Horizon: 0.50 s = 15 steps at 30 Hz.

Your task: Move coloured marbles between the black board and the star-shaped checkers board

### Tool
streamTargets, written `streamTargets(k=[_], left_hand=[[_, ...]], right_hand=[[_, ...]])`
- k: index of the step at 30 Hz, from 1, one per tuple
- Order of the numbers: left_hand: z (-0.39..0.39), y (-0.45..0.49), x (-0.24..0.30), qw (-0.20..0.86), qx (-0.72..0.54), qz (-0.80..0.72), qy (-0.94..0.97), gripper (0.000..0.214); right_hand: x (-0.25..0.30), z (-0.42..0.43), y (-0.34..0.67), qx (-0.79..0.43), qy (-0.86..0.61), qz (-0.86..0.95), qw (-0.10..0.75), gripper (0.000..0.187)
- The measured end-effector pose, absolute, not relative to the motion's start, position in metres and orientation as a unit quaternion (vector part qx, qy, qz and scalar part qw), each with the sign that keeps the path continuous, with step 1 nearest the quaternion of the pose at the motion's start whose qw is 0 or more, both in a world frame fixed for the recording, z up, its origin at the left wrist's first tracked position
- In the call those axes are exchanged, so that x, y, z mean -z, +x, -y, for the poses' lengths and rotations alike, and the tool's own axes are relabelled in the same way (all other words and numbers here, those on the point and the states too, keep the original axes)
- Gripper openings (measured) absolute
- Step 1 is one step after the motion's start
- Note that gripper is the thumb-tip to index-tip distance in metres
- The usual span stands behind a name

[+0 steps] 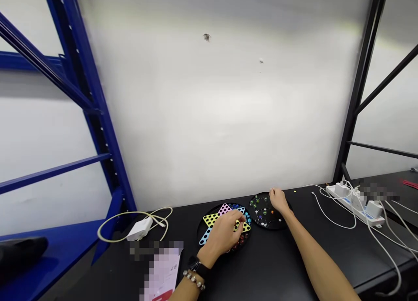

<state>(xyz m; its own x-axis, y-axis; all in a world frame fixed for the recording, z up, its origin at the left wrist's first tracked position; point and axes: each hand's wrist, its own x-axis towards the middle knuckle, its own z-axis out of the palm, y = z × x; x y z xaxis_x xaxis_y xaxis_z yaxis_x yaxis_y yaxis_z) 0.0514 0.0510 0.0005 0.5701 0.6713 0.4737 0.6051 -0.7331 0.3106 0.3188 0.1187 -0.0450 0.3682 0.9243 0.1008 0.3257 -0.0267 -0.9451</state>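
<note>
A round black game board (209,220) with a star of coloured perforated triangles lies on the black table. My left hand (225,233) rests on its lower right part, fingers curled over the holes; what they pinch is hidden. To the right sits a black round tray (261,214) scattered with small coloured marbles. My right hand (278,199) hovers over the tray's upper right rim, fingers curled downward as if pinching; I cannot make out anything in them. A watch and bead bracelet circle my left wrist.
A white charger with a coiled cable (140,228) lies at left, by the blue steel rack (98,118). A white power strip (355,203) with plugs and trailing cables sits at right, near a black rack post (355,101). A pink paper (166,270) lies near the front edge.
</note>
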Motion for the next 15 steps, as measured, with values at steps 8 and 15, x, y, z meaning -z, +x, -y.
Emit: streamTargets(k=[8,15], left_hand=[[-0.051,0.051,0.001,0.054,-0.291,-0.358,0.885,0.016],[-0.053,0.051,0.003,0.057,-0.285,-0.363,0.885,0.015]], right_hand=[[0.05,-0.114,0.333,-0.13,-0.778,0.555,0.264,0.027],[0.038,-0.106,0.386,-0.182,-0.752,0.564,0.289,0.019]])
